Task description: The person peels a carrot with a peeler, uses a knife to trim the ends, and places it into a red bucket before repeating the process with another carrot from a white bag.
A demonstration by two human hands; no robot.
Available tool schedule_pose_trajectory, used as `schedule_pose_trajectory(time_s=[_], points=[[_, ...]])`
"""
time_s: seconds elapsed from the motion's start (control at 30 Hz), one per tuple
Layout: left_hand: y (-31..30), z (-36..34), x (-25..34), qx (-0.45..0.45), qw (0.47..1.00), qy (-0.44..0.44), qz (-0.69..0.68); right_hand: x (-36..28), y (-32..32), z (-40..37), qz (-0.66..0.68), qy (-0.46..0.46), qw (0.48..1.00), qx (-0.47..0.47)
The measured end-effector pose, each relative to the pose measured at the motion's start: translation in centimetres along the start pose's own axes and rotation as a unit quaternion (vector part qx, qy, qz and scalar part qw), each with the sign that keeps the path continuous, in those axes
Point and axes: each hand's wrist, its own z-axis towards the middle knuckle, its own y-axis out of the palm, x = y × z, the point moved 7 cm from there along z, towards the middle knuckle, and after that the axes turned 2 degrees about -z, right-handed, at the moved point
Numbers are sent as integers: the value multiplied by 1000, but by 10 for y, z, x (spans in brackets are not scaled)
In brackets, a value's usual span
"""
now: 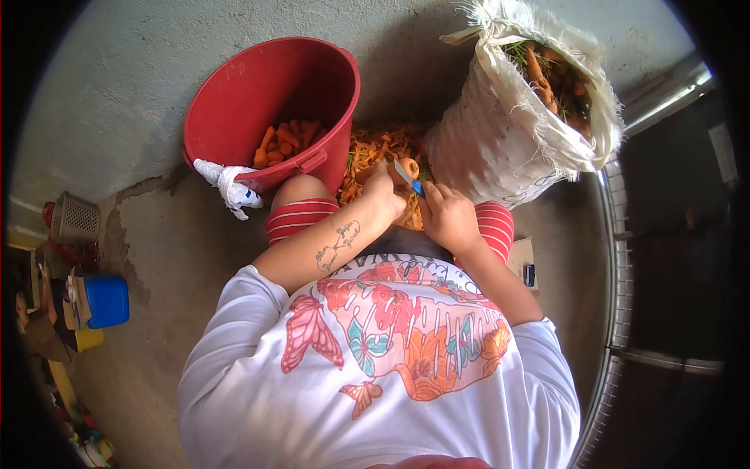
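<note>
My left hand [383, 194] is closed around a carrot [410, 166], whose orange end points away from me. In my right hand [451, 219] is a knife [417, 187] with a blue handle. The knife's pale blade lies against the carrot, close to my left fingers. Both hands are between my knees, above a heap of orange carrot peelings [363, 148]. Left of the heap, a red bucket [234, 94] holds several peeled carrots [289, 141]. To the right stands a white woven sack [476, 129], open at the top, with unpeeled carrots [541, 82] and green stalks inside.
A knotted white cloth or bag [228, 187] hangs at the bucket's rim. A grey wall [141, 78] rises behind. Cardboard [522, 262] with a small dark object lies right of my knee. A blue container [107, 302] and a perforated basket [76, 219] stand far left.
</note>
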Motion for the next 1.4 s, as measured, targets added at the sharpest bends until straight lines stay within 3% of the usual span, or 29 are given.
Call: schedule_pose_trajectory(time_s=[0.27,0.4,0.63,0.73,0.8,0.93,1.1,1.23,1.4], points=[[-6,25,-5,-18,1000,0,7,-3,-5,-3,-5,12,1000,11],[1,-6,5,25,999,22,-27,-4,-13,-4,1,13,999,33],[4,-15,6,0,999,28,-28,4,-7,-5,-22,29,999,-1],[3,-14,5,-16,999,15,-32,80,26,-22,-110,222,962,-118],[13,-22,11,-54,998,34,2,109,11,-38,-92,254,960,-72],[11,-5,15,-94,992,-77,35,94,-20,-58,-102,269,953,-100],[-27,6,7,-44,974,-192,112,89,-32,-103,-169,398,882,-189],[-42,9,5,-31,971,-198,133,83,-33,-120,-192,387,883,-183],[-37,5,4,-88,961,-203,166,87,-44,-114,-196,361,901,-141]])
